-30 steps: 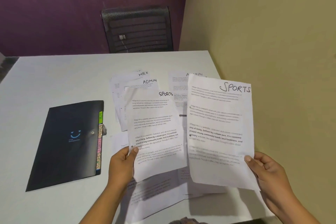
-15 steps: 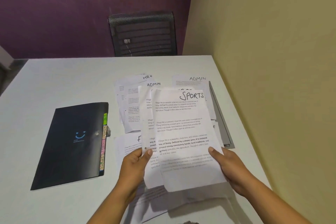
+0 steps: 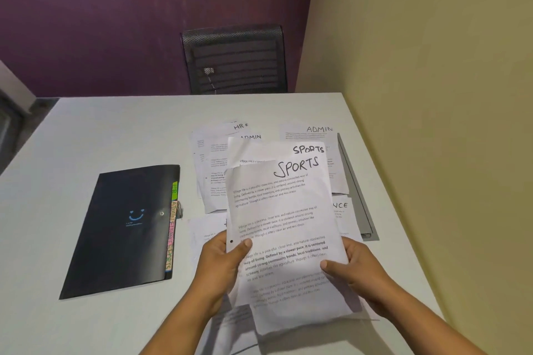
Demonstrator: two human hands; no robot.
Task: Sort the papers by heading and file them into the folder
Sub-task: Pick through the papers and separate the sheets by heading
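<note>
Two SPORTS sheets (image 3: pixel 284 228): stacked, front one offset lower, held above tabletop (image 3: pixel 95 135) at centre.
L hand (image 3: pixel 220 261): grip closed on stack's left edge, thumb on top.
R hand (image 3: pixel 356 266): grip closed on right edge, thumb on top.
Folder (image 3: pixel 124 228): black, shut, flat at 9 o'clock of stack, coloured tabs along right edge.
Loose papers (image 3: pixel 212 167): ADMIN, HR headings, 12 o'clock, beneath stack.

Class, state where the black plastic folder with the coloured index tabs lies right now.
In the head view, the black plastic folder lies closed on the white table, left of the scattered papers and the left hand.
</note>
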